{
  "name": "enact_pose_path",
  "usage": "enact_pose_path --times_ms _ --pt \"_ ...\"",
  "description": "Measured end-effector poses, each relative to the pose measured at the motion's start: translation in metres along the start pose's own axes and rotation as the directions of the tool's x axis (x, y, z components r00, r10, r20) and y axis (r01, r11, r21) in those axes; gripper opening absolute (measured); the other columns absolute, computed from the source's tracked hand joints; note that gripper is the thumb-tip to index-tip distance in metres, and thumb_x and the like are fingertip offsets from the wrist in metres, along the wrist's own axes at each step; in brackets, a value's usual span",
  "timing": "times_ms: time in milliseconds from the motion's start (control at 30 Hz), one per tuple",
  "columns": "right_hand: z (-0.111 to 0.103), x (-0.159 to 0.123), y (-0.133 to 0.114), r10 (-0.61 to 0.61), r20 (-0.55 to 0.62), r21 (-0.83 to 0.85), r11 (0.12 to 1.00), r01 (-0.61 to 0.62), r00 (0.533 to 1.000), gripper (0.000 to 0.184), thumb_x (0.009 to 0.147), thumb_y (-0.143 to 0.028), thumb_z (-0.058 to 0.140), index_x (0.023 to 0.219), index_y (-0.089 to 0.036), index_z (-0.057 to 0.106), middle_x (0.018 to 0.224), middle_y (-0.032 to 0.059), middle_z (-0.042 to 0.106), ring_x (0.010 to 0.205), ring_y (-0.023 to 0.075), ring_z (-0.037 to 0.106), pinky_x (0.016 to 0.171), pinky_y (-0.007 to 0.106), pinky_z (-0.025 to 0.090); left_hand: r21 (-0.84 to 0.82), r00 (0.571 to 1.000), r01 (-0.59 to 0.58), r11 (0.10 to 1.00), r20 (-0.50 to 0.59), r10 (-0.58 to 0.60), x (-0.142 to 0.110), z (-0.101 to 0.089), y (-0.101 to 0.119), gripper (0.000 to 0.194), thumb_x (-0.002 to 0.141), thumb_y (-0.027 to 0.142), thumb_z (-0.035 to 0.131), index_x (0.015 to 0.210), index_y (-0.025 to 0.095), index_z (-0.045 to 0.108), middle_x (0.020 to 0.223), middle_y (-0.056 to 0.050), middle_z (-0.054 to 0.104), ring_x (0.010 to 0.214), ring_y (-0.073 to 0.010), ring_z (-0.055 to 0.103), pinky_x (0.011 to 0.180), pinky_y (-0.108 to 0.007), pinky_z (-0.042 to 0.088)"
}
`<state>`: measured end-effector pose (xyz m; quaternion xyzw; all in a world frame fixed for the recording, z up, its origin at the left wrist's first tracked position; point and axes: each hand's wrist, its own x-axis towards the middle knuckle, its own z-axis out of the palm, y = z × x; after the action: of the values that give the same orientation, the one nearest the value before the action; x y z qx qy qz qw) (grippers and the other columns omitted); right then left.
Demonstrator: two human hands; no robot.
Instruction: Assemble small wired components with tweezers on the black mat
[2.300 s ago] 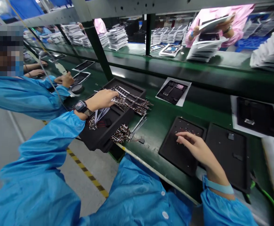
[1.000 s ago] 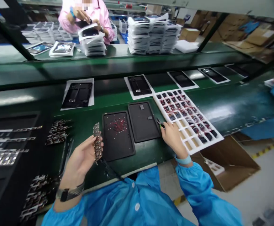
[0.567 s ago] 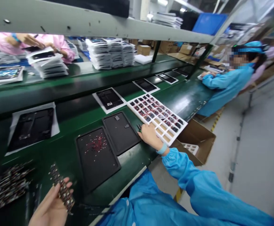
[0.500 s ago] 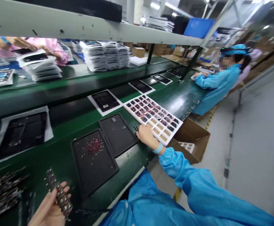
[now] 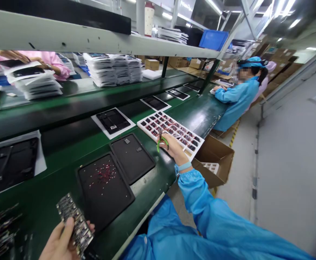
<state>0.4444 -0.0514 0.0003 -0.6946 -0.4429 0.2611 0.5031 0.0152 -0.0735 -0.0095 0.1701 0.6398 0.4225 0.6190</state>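
Note:
At the lower left, my left hand is closed around one edge of a long circuit board, thumb on its top face. My right hand grips small pliers with green handles, their dark jaws pointing up. It is over the near-left edge of a white compartment tray holding small black parts with red wires. Left of that hand lie two black trays: one with a couple of small grey pieces, the nearer one with a scatter of red wires and tiny light bits.
More circuit boards are heaped at the lower left. Black device housings on white sheets line the green bench. A cardboard box stands below the bench edge. Across the bench are stacked sheets and a person in pink; a co-worker sits far right.
My right hand has lifted and turned, bringing the green-handled pliers into clear view. My left hand has tilted the circuit board so its face shows more. The camera view has shifted slightly.

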Motion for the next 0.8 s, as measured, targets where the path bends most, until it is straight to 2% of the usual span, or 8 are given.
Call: enact_pose_path --times_ms 100,167,233,333,400,500,667,800 --pt "0.016 -0.008 -0.019 0.017 0.219 0.393 0.913 -0.104 0.976 0.04 0.102 -0.059 0.041 0.104 -0.022 0.056 0.101 0.0104 0.073 0.087 0.0234 0.071 0.076 0.041 0.061 -0.02 0.981 -0.189 0.982 -0.034 0.189 -0.005 0.009 0.003 0.042 0.073 0.044 0.088 0.102 0.02 0.07 0.087 0.0 0.075 0.067 -0.0138 0.066 0.061 -0.023 0.056" --pt "0.042 -0.02 -0.036 0.044 0.422 0.56 0.773 -0.299 0.905 0.033 0.103 -0.054 0.047 0.112 -0.023 0.056 0.106 0.0096 0.073 0.093 0.0249 0.072 0.082 0.045 0.062 -0.024 0.956 -0.292 0.956 -0.045 0.29 -0.009 0.015 0.007 0.039 0.078 0.046 0.084 0.103 0.019 0.071 0.082 0.001 0.072 0.065 -0.0127 0.064 0.058 -0.021 0.052" --pt "0.075 -0.037 -0.055 0.064 0.572 0.512 0.751 -0.416 0.818 0.031 0.105 -0.052 0.047 0.116 -0.024 0.055 0.108 0.009 0.072 0.097 0.0249 0.071 0.084 0.045 0.062 -0.044 0.915 -0.4 0.915 -0.072 0.396 -0.009 0.021 0.013 0.035 0.08 0.046 0.08 0.097 0.018 0.07 0.077 0.002 0.068 0.065 -0.0117 0.061 0.059 -0.02 0.05" --pt "0.134 -0.062 -0.076 0.05 0.695 0.327 0.866 -0.377 0.717 0.035 0.102 -0.057 0.053 0.113 -0.023 0.057 0.101 0.007 0.07 0.089 0.0217 0.069 0.077 0.037 0.061 -0.01 0.816 -0.564 0.826 -0.161 0.555 0.006 0.022 0.026 0.03 0.085 0.045 0.075 0.093 0.017 0.067 0.081 0.001 0.067 0.07 -0.0105 0.059 0.063 -0.019 0.048" --pt "0.172 -0.08 -0.084 0.003 0.742 0.237 0.934 -0.268 0.67 0.041 0.098 -0.062 0.057 0.107 -0.022 0.06 0.092 0.0047 0.067 0.079 0.0181 0.064 0.067 0.031 0.057 -0.024 0.8 -0.582 0.813 -0.196 0.567 0.02 0.016 0.032 0.032 0.088 0.048 0.073 0.092 0.017 0.064 0.077 0.001 0.063 0.066 -0.0104 0.057 0.06 -0.019 0.045" --pt "0.216 -0.107 -0.09 -0.048 0.794 0.172 0.974 -0.149 0.605 0.045 0.098 -0.066 0.053 0.097 -0.022 0.06 0.085 0.0027 0.065 0.072 0.0155 0.059 0.061 0.027 0.051 -0.102 0.816 -0.572 0.814 -0.177 0.551 0.033 0.004 0.034 0.035 0.09 0.05 0.071 0.102 0.019 0.06 0.074 0.003 0.061 0.061 -0.0104 0.056 0.057 -0.02 0.045" --pt "0.242 -0.13 -0.093 0.004 0.85 0.103 0.98 -0.173 0.527 0.042 0.102 -0.064 0.046 0.095 -0.023 0.057 0.081 -0.0001 0.062 0.068 0.0148 0.058 0.06 0.026 0.05 -0.04 0.763 -0.634 0.772 -0.191 0.617 0.034 -0.008 0.03 0.039 0.094 0.047 0.069 0.118 0.021 0.053 0.068 0.005 0.058 0.053 -0.0096 0.051 0.052 -0.019 0.041" --pt "0.246 -0.137 -0.092 -0.005 0.855 0.094 0.985 -0.145 0.519 0.04 0.104 -0.06 0.043 0.097 -0.023 0.056 0.079 -0.0008 0.061 0.07 0.0153 0.059 0.061 0.026 0.048 0.054 0.71 -0.673 0.738 -0.235 0.664 0.033 -0.012 0.029 0.038 0.098 0.045 0.064 0.122 0.02 0.05 0.068 0.005 0.06 0.052 -0.0109 0.052 0.05 -0.02 0.04"
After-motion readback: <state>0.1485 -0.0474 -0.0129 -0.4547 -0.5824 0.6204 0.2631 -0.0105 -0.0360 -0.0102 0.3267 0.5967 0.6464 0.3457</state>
